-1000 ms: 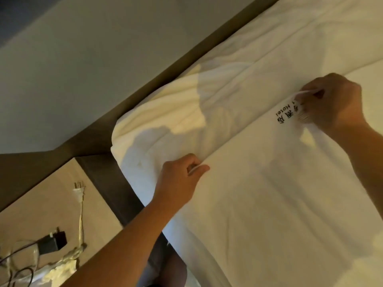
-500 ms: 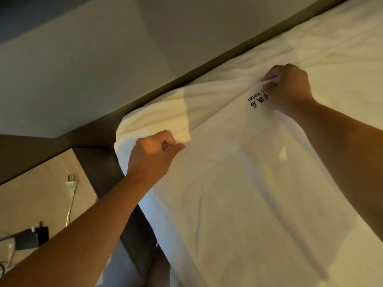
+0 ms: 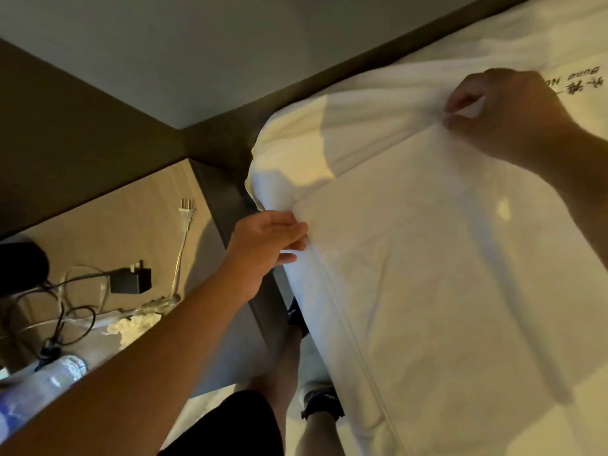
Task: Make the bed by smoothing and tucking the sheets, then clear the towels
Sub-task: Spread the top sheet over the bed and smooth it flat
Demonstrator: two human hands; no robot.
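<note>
A white top sheet (image 3: 444,258) with black printed lettering (image 3: 585,83) lies spread over the bed. Its upper edge sits a little short of the head end, where the white under layer (image 3: 329,136) shows. My left hand (image 3: 266,238) is at the sheet's corner on the bed's left side, with the edge pinched between nearly straight fingers and thumb. My right hand (image 3: 513,116) pinches a fold of the sheet's upper edge just left of the lettering. No towels are in view.
A dark headboard (image 3: 329,83) runs along the wall behind the bed. A wooden bedside table (image 3: 131,218) on the left holds a white plug (image 3: 187,209), a black charger (image 3: 131,279), cables and a plastic bottle (image 3: 42,383). My legs stand in the narrow gap beside the bed.
Both hands carried the sheet's upper edge toward the headboard. My left hand then slid down to the left corner, and my right hand shifted to the left of the lettering.
</note>
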